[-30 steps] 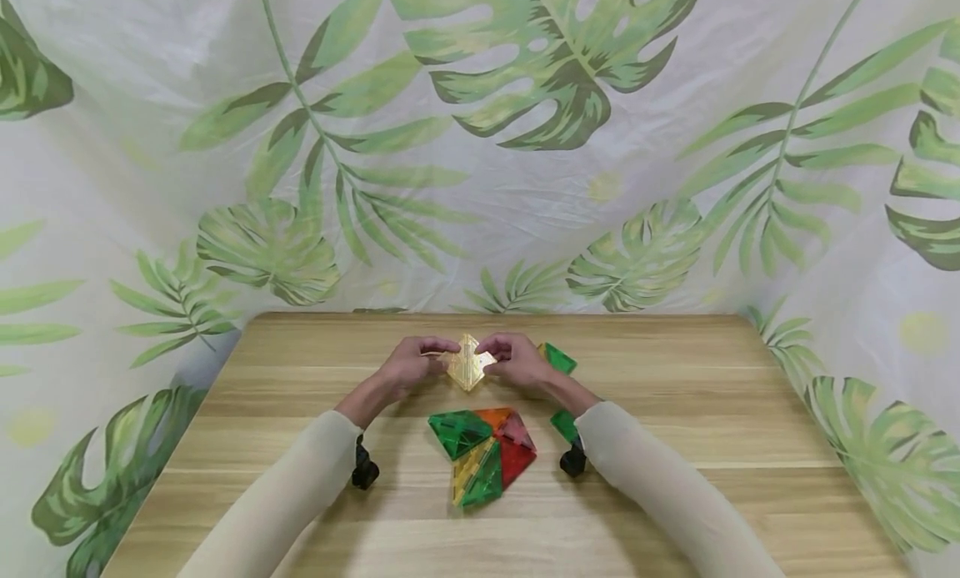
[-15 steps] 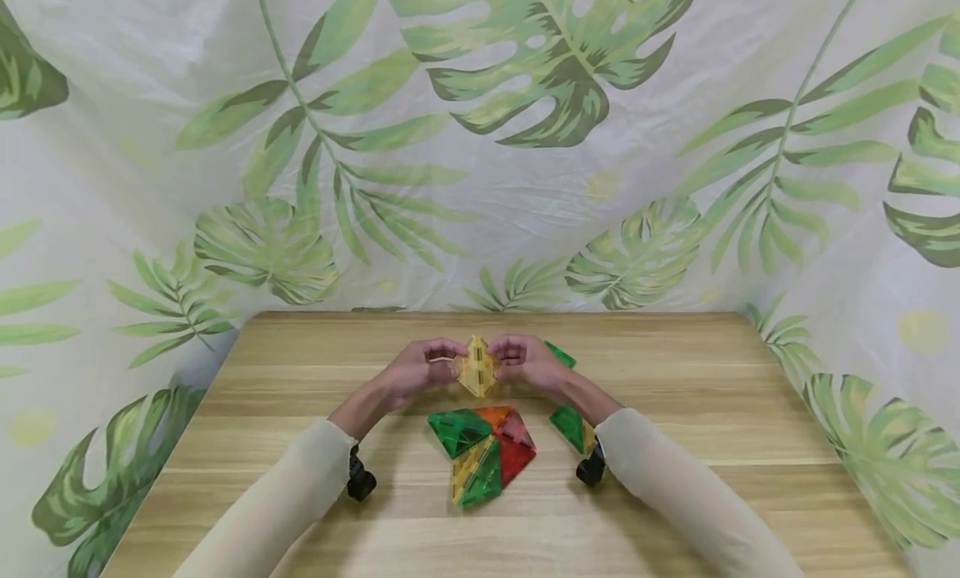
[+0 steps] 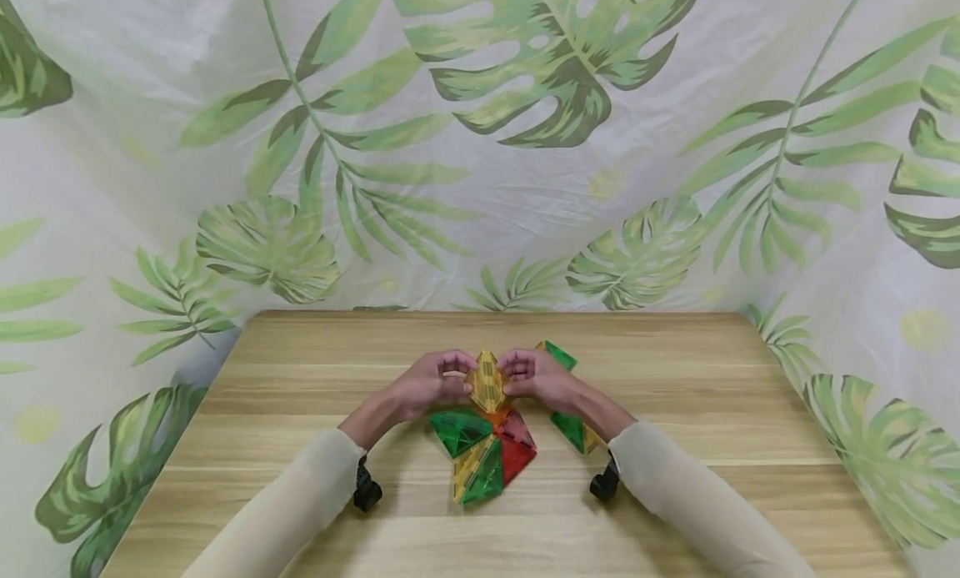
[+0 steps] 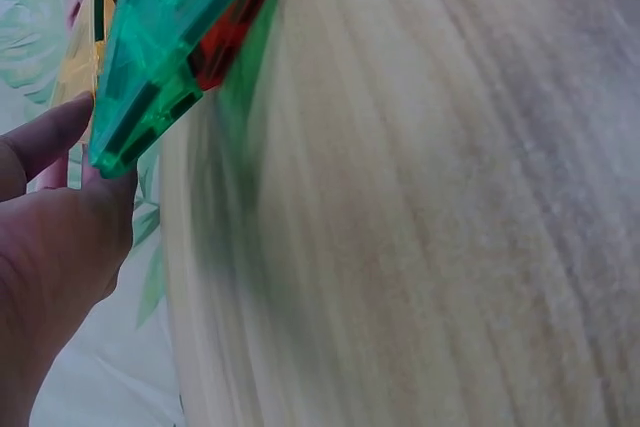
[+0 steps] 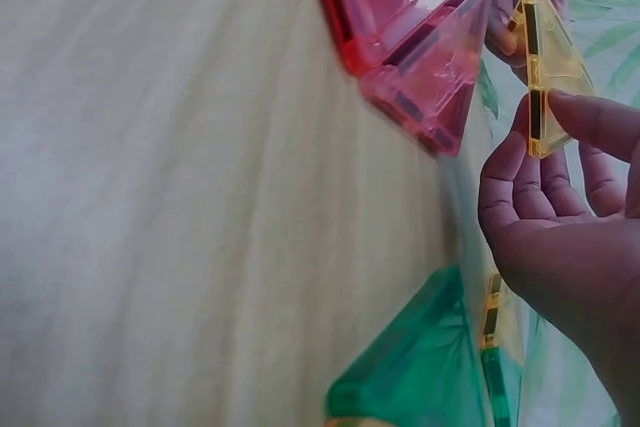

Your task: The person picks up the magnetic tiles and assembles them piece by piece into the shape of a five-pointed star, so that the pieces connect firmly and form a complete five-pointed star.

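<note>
Both hands hold a pair of yellow translucent triangular magnetic tiles (image 3: pixel 487 384), joined in a folded peak, close over the far side of a star-like magnetic-tile build. My left hand (image 3: pixel 423 386) pinches the pair's left corner, and my right hand (image 3: pixel 549 379) pinches the right corner between thumb and fingers (image 5: pixel 505 182). The build has green tiles (image 3: pixel 459 433) at left, red tiles (image 3: pixel 517 461) at right, and green and yellow ones at the front. Its orange part (image 3: pixel 498 414) is partly hidden behind the yellow pair. In the left wrist view a green tile (image 4: pixel 165 47) overlaps the yellow pair.
More green and yellow tiles lie to the right: one pair (image 3: pixel 560 355) behind my right hand, another (image 3: pixel 572 431) below my right forearm. The wooden table (image 3: pixel 300 357) ends at a leaf-patterned cloth (image 3: pixel 517 228). Both wrists carry small black cameras (image 3: pixel 367 490).
The yellow pair has moved right and toward me, from the far part of the table to the build's far edge. Both hands moved with it, still gripping it.
</note>
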`<state>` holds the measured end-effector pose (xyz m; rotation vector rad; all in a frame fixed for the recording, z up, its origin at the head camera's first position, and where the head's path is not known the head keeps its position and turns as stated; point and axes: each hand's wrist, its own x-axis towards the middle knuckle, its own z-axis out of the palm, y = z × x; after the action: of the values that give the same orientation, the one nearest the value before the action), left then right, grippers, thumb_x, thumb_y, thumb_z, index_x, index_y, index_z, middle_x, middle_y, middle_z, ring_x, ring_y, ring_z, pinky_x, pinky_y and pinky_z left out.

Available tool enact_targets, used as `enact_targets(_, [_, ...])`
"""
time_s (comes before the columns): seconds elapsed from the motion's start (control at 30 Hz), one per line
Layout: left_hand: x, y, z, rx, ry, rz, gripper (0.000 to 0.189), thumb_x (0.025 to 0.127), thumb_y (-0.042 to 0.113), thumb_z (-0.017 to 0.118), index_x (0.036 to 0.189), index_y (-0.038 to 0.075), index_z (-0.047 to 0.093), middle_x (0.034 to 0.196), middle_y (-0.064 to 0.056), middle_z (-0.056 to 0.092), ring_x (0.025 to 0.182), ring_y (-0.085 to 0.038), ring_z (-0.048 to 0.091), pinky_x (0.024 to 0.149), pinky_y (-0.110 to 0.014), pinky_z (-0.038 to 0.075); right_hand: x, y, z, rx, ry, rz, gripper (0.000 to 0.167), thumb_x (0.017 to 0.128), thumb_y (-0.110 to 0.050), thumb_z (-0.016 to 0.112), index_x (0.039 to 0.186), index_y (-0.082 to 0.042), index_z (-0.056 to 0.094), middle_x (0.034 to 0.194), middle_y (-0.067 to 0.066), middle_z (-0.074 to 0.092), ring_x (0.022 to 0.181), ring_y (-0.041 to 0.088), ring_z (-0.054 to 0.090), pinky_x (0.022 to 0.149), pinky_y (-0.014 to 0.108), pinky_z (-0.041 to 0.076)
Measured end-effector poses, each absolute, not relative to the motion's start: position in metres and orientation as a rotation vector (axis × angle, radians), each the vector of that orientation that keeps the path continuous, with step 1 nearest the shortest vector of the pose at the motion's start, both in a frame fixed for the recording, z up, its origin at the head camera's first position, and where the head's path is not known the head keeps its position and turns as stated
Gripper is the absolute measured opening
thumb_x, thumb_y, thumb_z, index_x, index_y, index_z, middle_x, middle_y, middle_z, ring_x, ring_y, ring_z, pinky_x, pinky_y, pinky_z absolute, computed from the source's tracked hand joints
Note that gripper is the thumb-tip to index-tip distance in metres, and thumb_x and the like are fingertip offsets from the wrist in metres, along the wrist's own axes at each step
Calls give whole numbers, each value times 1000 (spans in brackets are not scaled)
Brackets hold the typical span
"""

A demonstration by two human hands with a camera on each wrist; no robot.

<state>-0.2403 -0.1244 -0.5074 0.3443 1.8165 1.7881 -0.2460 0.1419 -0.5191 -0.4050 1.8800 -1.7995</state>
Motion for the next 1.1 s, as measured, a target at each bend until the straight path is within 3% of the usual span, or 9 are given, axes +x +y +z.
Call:
enact_targets(0.23, [-238, -119, -514, 319, 1829, 1748, 28, 95, -13, 66, 121, -3, 61, 112, -12, 65, 99, -20, 69, 89, -31, 61, -242, 146, -525, -381, 1859, -1781, 35, 89, 15, 71, 120, 2, 63, 104, 6, 67, 95, 20, 65, 81, 27, 60])
enact_targets(0.37, [-239, -118, -518, 370, 1884, 1714, 25, 95, -11, 68, 118, -3, 62, 113, -11, 65, 100, -19, 68, 84, -28, 60, -241, 147, -527, -397, 1850, -1789, 32, 88, 16, 70, 117, 3, 63, 102, 6, 67, 94, 20, 65, 79, 26, 59])
enact_targets(0.63, [-237, -117, -523, 421, 1971, 1647, 23, 95, -8, 71, 116, -3, 62, 111, -11, 66, 101, -18, 69, 86, -29, 57, -240, 147, -529, -434, 1893, -1762, 33, 89, 14, 72, 120, 6, 63, 106, 9, 67, 97, 20, 64, 80, 25, 59])
enact_targets(0.87, [-235, -117, -518, 444, 2042, 1577, 22, 96, -5, 71, 117, -4, 66, 112, -13, 70, 103, -19, 67, 90, -29, 57, -238, 147, -528, -600, 2184, -1561, 29, 90, 6, 77, 118, 0, 69, 116, 12, 71, 110, 24, 66, 95, 32, 56])
enact_targets(1.1, [-235, -114, -513, 417, 2064, 1583, 18, 99, -2, 69, 116, -4, 66, 114, -15, 70, 106, -21, 68, 91, -34, 59, -225, 146, -524, -704, 2412, -1439, 26, 91, -3, 81, 116, -1, 72, 112, 13, 73, 102, 24, 70, 91, 32, 58])
